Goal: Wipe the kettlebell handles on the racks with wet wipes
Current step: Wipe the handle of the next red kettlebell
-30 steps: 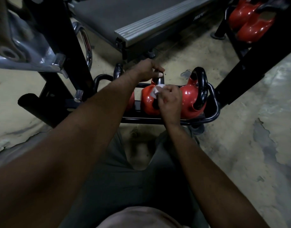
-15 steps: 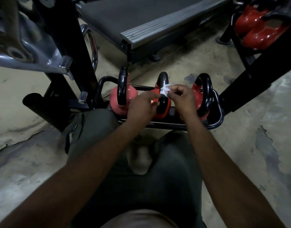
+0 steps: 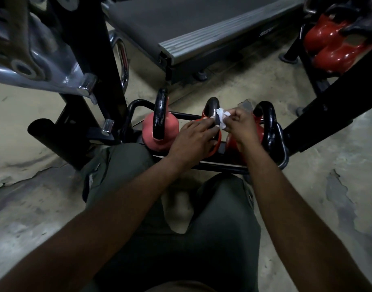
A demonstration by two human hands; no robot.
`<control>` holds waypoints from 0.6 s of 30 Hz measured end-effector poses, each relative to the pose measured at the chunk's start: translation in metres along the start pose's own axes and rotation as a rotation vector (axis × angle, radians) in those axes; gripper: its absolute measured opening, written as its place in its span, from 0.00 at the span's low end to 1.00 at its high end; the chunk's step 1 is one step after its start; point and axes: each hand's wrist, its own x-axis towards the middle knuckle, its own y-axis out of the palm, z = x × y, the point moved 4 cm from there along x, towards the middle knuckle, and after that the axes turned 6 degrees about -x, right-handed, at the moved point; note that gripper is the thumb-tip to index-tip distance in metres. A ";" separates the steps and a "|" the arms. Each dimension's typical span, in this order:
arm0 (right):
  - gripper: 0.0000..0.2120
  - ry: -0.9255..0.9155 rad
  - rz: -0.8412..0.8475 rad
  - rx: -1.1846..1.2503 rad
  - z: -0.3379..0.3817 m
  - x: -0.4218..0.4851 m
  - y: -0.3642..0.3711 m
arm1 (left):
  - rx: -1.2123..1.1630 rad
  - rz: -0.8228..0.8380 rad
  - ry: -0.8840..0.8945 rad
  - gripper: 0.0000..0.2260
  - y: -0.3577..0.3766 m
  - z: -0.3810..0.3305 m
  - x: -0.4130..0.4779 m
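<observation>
Three red kettlebells with black handles sit in a low black rack (image 3: 283, 157) in front of my knees. The left kettlebell (image 3: 159, 127) stands untouched. My left hand (image 3: 193, 140) rests on the middle kettlebell (image 3: 211, 107), fingertips against its handle. My right hand (image 3: 242, 125) pinches a crumpled white wet wipe (image 3: 222, 118) against the right side of that handle. The right kettlebell (image 3: 267, 123) is partly hidden behind my right hand.
A treadmill deck (image 3: 202, 32) lies beyond the rack. A black upright frame with a chrome bracket (image 3: 54, 66) stands at the left. More red kettlebells (image 3: 332, 45) sit on another rack at the top right. A black diagonal beam (image 3: 336, 114) crosses at the right. The floor is worn concrete.
My left hand came off the top of the middle handle and dropped lower onto the kettlebell. My right hand with the wipe moved up to the handle's upper right side.
</observation>
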 end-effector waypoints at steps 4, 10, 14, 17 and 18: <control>0.12 -0.094 -0.016 -0.253 0.030 0.037 0.000 | -0.047 0.060 0.020 0.21 0.002 0.010 0.005; 0.10 -0.304 0.201 -0.840 0.078 0.050 0.011 | -0.146 0.030 0.014 0.23 0.006 0.014 0.006; 0.11 -0.354 0.297 -1.012 0.093 0.070 0.027 | -0.157 -0.026 0.023 0.21 0.006 0.015 0.006; 0.11 -0.149 0.309 -0.867 0.089 0.088 0.024 | -0.148 -0.025 0.028 0.20 0.004 0.016 0.005; 0.11 -0.066 0.304 -0.781 0.084 0.092 0.021 | -0.150 -0.022 0.026 0.20 0.004 0.016 0.005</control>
